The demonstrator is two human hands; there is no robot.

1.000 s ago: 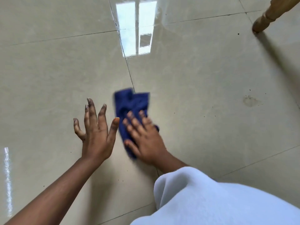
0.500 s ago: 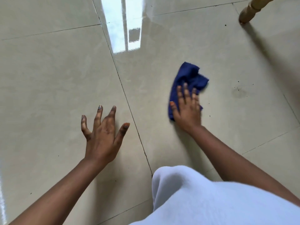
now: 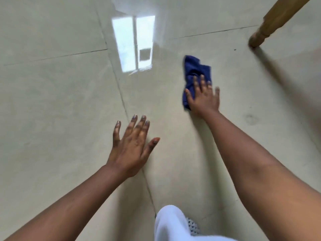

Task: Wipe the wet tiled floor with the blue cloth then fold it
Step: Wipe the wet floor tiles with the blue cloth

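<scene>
A crumpled blue cloth (image 3: 194, 70) lies on the glossy beige tiled floor (image 3: 60, 105), to the right of a grout line. My right hand (image 3: 204, 96) presses flat on the near half of the cloth with fingers spread, arm stretched forward. My left hand (image 3: 132, 146) rests palm down on the floor to the left and nearer to me, fingers apart, holding nothing. The part of the cloth under my right palm is hidden.
A turned wooden furniture leg (image 3: 271, 23) stands at the far right, casting a long shadow towards me. A faint ring-shaped mark (image 3: 251, 119) shows on the tile right of my forearm. My white-clad knee (image 3: 171, 223) fills the bottom centre. A window reflection (image 3: 133, 44) gleams ahead.
My right hand has swept the cloth from beside my left hand out to the right and farther from me. My left hand has stayed planted on the floor.
</scene>
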